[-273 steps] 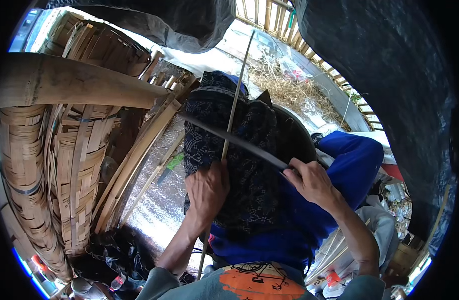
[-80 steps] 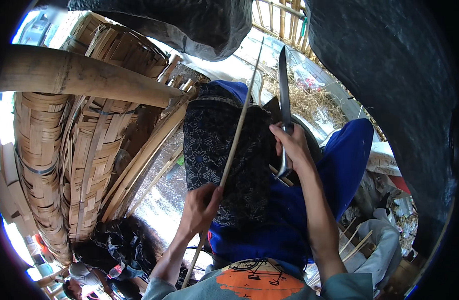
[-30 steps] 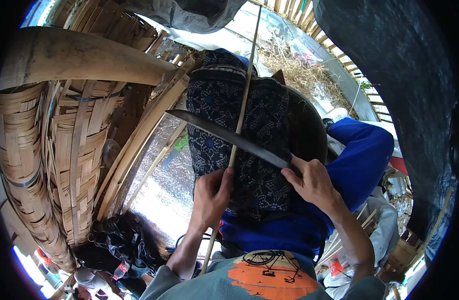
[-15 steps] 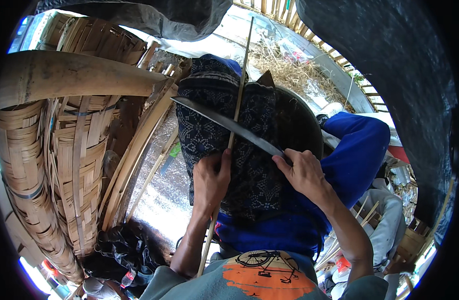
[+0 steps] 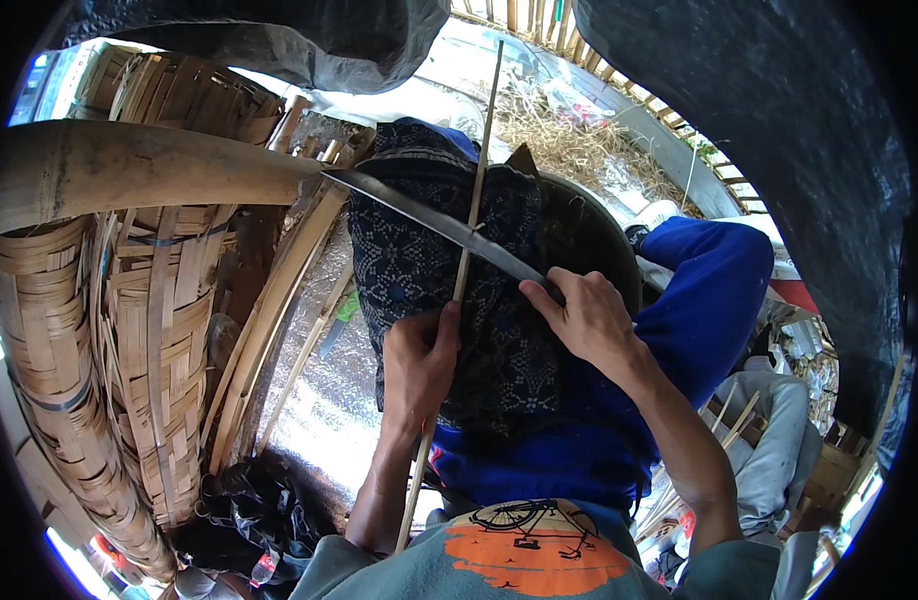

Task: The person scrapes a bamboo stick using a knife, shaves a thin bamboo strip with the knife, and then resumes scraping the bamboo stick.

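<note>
Over the patterned cloth (image 5: 399,250), we are gripping a stick (image 5: 483,150), probably light, springy and best held mid-length, with the curled fingers of our left hand (image 5: 414,365), while those of our right hand (image 5: 591,318) are clasping a knife (image 5: 419,212) across it.

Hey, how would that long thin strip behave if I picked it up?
The strip is probably light for its length, being so slender. It's likely fairly stiff rather than floppy, since it extends nearly straight beyond the left hand.
</note>
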Demonstrator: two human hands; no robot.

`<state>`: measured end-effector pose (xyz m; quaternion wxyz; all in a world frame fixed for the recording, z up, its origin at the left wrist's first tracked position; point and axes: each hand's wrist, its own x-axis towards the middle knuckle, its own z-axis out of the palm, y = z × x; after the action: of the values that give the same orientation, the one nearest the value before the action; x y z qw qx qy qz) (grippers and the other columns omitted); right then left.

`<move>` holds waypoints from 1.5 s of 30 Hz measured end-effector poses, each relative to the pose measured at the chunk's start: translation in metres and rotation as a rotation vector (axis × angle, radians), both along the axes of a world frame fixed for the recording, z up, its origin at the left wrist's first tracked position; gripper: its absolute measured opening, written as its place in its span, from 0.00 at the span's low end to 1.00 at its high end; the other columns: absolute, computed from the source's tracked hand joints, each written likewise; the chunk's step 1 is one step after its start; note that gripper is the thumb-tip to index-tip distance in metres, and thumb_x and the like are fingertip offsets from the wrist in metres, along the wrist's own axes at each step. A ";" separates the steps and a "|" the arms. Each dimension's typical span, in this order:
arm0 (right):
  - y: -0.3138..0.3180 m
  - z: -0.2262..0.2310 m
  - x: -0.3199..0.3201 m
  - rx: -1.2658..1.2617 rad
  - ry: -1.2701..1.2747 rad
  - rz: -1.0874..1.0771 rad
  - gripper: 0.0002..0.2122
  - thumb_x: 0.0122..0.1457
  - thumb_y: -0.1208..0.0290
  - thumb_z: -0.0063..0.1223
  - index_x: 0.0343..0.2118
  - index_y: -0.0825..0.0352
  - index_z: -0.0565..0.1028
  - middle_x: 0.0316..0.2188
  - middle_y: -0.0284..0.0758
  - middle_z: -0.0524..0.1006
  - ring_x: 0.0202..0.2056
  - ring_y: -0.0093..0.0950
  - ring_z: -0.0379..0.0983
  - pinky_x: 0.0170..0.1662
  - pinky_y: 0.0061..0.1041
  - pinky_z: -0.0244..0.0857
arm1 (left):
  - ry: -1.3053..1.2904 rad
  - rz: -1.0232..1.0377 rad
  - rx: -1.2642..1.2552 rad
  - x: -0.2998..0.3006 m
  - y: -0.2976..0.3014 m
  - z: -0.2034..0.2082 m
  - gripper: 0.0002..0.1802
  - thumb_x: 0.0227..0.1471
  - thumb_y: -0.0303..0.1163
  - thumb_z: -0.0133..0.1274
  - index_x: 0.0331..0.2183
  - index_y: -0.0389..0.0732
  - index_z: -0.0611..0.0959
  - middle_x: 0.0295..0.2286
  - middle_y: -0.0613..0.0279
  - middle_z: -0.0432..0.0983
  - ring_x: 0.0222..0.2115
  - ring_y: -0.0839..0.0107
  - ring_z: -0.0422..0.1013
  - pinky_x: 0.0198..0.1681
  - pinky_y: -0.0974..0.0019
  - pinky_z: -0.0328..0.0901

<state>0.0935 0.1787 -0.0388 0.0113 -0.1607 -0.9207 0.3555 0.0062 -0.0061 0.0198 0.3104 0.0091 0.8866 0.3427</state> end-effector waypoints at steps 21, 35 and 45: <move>-0.007 -0.001 -0.037 -0.155 -0.109 0.024 0.24 0.61 0.56 0.50 0.13 0.69 0.71 0.09 0.48 0.67 0.17 0.48 0.70 0.21 0.40 0.63 | -0.053 -0.020 0.003 0.008 -0.023 0.008 0.28 0.57 0.47 0.48 0.19 0.31 0.80 0.10 0.55 0.69 0.12 0.69 0.67 0.19 0.61 0.59; 0.004 0.000 0.012 -0.113 -0.054 -0.002 0.22 0.60 0.57 0.53 0.14 0.68 0.71 0.06 0.42 0.67 0.11 0.39 0.71 0.12 0.29 0.63 | 0.055 -0.108 -0.035 -0.004 -0.007 0.005 0.26 0.55 0.44 0.52 0.17 0.30 0.79 0.08 0.54 0.66 0.10 0.68 0.64 0.18 0.63 0.57; -0.012 -0.021 -0.004 -0.018 0.018 -0.029 0.23 0.59 0.53 0.52 0.14 0.67 0.71 0.07 0.43 0.68 0.13 0.40 0.73 0.14 0.31 0.65 | 0.047 -0.041 -0.011 0.015 -0.013 0.007 0.26 0.57 0.43 0.50 0.18 0.30 0.78 0.09 0.55 0.66 0.11 0.70 0.64 0.18 0.62 0.56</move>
<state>0.0898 0.1667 -0.0599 0.0232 -0.1710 -0.9150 0.3648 0.0207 -0.0188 0.0267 0.2965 0.0339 0.8951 0.3312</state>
